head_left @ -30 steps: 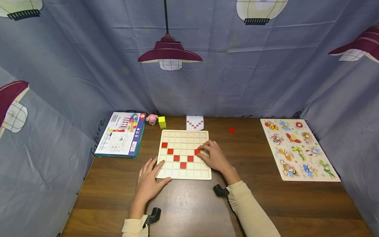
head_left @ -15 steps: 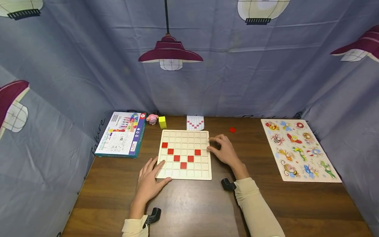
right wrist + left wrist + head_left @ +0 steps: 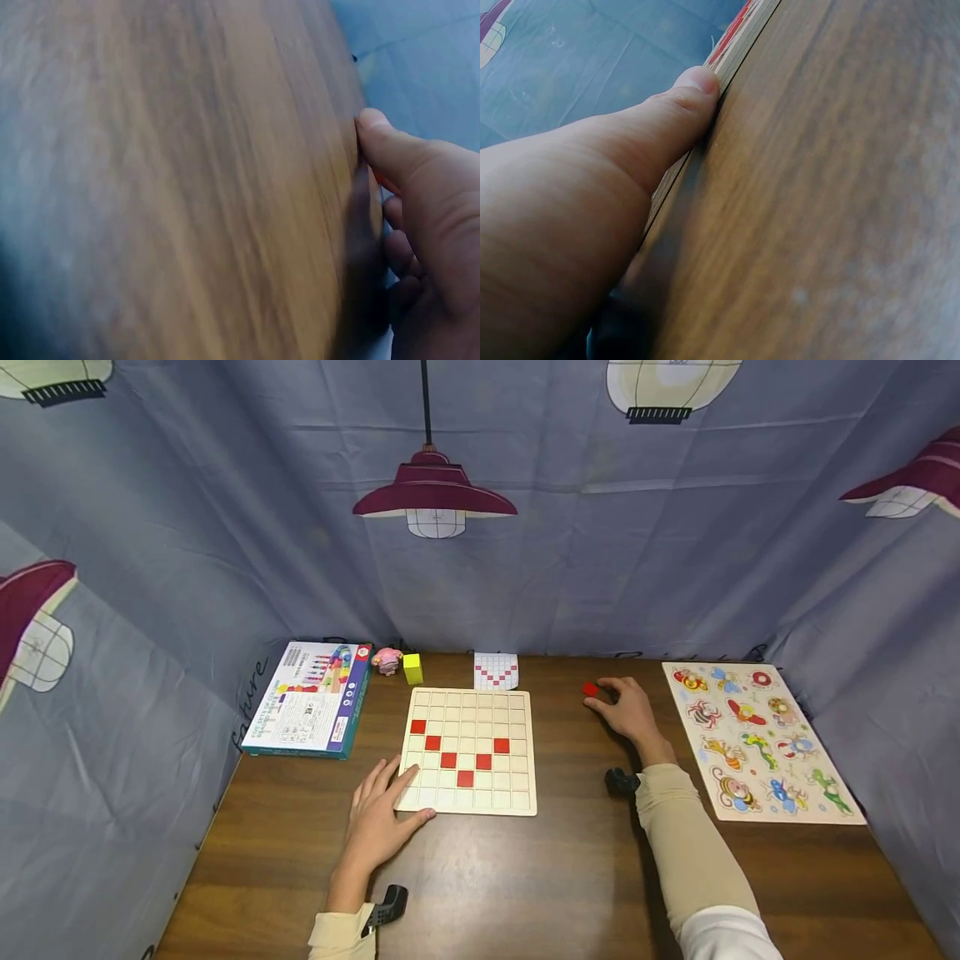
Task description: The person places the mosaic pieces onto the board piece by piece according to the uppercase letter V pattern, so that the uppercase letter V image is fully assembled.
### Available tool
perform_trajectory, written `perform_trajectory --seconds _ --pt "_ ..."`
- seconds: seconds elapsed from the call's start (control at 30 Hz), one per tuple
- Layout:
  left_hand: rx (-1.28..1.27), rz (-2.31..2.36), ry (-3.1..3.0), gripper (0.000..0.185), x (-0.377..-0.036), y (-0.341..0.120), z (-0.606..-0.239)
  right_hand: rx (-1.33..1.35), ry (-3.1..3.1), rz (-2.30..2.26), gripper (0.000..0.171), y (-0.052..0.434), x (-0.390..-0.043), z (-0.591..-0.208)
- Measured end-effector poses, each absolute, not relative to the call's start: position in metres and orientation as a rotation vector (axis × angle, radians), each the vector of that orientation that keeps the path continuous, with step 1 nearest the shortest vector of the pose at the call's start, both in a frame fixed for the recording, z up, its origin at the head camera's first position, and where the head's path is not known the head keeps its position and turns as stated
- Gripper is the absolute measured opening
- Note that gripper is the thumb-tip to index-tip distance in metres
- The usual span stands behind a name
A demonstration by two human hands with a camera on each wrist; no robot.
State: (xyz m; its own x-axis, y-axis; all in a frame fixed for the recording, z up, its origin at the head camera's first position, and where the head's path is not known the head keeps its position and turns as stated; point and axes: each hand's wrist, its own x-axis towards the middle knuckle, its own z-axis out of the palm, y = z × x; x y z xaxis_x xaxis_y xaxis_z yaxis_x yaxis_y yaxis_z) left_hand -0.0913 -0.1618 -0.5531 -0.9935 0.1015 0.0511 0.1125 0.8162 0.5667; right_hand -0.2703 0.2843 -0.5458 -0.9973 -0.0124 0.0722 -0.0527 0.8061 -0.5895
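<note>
A square wooden grid board lies on the table, with several red tiles set in its squares in a V shape. My left hand steadies its near left corner, fingers spread. The left wrist view shows the left thumb pressed to the board's edge. To the right, behind the board, my right hand has curled thumb and forefinger at the edges of a loose red tile on the table. A sliver of the red tile shows behind the thumb in the right wrist view; the rest is hidden.
A white pattern card with a red V stands behind the board. Back left are a boxed set, a pink figurine and a yellow block. An insect picture puzzle lies right. A curtain closes off the back.
My right hand has left the red tile on the board's right side and moved right and away to the loose red tile. The left hand stays at the board's corner.
</note>
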Motion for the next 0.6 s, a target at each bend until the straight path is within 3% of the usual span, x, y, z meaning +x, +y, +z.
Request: perform_trajectory --seconds 0.17,0.37,0.6 --pt "-0.164 -0.931 -2.989 0.08 -0.0891 -0.161 -0.5536 0.078 -2.914 0.929 0.043 0.2832 -0.2702 -0.5464" --pt "-0.153 -0.943 -2.995 0.08 -0.0883 -0.1598 -0.5517 0.147 -2.988 0.939 0.045 0.2906 -0.2711 -0.5424" --pt "-0.162 -0.929 -2.984 0.08 -0.0886 -0.1598 -0.5538 0.188 -3.031 0.829 0.037 0.2865 -0.2721 -0.5433"
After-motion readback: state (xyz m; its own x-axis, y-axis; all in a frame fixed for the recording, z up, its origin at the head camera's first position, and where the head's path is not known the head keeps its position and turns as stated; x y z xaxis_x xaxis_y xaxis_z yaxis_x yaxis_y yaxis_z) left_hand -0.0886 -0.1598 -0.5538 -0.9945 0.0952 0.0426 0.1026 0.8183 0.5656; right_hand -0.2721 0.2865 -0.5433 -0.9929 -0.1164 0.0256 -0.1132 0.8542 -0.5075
